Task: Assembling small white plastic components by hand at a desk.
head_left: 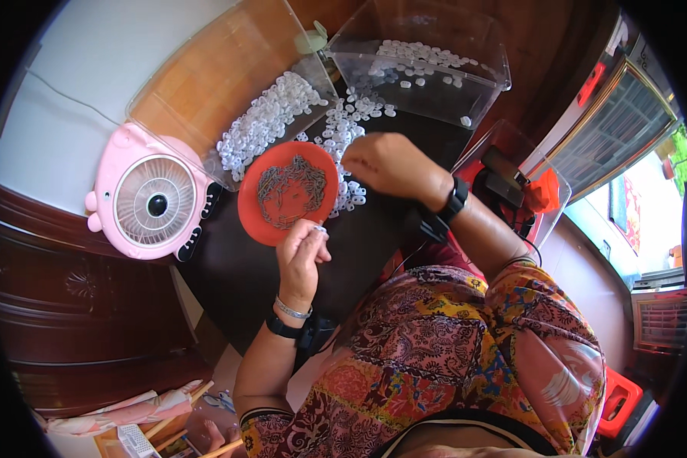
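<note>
My left hand [301,256] is closed in a pinch at the near edge of an orange-red plate [247,210]. A small white plastic piece [320,230] shows between its thumb and fingers. On the plate lies a heap of thin grey metal pieces [313,180], like small nails or screws. My right hand [393,164] is curled, back upward, just right of the plate and beside loose white plastic pieces [343,137] spread on the dark table [282,298]. Its fingertips are mostly hidden, so what they hold does not show.
Behind the plate, a clear plastic bin [198,91] lies tipped, spilling white pieces. Another clear bin [435,91] with white pieces stands at the far right. A pink fan [156,195] is on the left. A clear box [549,179] holding dark items sits right.
</note>
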A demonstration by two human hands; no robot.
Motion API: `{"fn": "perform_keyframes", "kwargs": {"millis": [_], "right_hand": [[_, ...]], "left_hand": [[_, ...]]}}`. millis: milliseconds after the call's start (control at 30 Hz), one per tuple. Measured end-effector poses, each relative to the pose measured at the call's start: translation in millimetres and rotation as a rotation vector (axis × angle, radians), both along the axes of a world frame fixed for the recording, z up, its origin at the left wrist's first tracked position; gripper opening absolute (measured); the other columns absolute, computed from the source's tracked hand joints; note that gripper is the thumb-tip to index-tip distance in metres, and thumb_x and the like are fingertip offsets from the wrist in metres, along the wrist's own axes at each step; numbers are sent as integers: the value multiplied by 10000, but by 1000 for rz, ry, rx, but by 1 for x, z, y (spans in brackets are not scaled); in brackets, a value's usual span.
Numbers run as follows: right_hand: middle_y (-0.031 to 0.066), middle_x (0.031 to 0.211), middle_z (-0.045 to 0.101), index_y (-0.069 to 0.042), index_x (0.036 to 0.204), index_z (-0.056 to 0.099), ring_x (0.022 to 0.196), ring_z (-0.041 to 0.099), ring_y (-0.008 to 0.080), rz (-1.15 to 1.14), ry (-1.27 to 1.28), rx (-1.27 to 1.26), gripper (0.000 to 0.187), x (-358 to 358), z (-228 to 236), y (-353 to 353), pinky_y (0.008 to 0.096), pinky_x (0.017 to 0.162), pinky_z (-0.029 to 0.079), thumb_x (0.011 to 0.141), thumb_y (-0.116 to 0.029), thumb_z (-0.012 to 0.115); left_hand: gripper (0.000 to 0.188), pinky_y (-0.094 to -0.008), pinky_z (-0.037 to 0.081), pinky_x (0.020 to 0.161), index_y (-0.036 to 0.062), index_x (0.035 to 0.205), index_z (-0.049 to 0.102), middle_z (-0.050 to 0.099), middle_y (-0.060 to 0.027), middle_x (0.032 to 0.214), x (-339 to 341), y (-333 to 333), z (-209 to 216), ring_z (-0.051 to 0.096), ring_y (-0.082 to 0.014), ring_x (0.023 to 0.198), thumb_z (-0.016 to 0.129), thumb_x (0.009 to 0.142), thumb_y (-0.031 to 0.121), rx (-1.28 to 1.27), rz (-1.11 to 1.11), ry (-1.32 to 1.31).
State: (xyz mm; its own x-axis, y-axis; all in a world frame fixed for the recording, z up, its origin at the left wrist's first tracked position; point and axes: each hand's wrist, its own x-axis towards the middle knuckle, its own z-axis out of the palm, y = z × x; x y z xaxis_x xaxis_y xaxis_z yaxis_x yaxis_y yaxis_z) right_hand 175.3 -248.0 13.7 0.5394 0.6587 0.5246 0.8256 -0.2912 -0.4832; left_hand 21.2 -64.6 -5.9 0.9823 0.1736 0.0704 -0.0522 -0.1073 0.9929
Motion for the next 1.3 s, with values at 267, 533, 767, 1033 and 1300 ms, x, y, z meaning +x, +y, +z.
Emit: {"fn": "perform_keyframes", "kwargs": {"millis": [267,533,767,1033,1300], "right_hand": [[104,864,622,-100,903,665,855,610,313,-137,-231,-310,150,58,-29,10,416,745,497,777,-164,616],[125,839,619,-87,836,630,842,619,322,-98,-217,-279,107,66,-33,21,428,744,498,753,-151,606],[133,827,621,-65,866,616,795,610,337,-105,-173,-276,140,69,-36,21,412,711,495,757,-152,628],[27,862,639,-36,987,632,736,584,96,225,715,219,152,34,-12,5,251,681,481,848,-94,656],[-16,855,597,-61,1024,628,732,577,85,484,1551,703,119,-25,-27,-2,235,691,488,915,-98,599]], "left_hand": [[142,-346,417,647,-20,794,537,536,-129,717,12,23,-5,536,-272,707,551,865,101,479,99,-152],[133,-398,431,715,-13,790,586,584,-145,768,14,22,-8,550,-327,773,559,840,108,636,58,-48],[61,-366,451,726,-17,812,598,578,-112,824,6,3,1,570,-287,799,588,802,42,514,-35,-203],[73,-378,449,752,-29,768,629,585,-128,893,7,2,-2,572,-302,838,605,767,40,707,-63,-297],[59,-371,446,734,-39,759,624,576,-131,854,10,6,0,563,-302,811,613,751,18,725,-13,-232]]}}
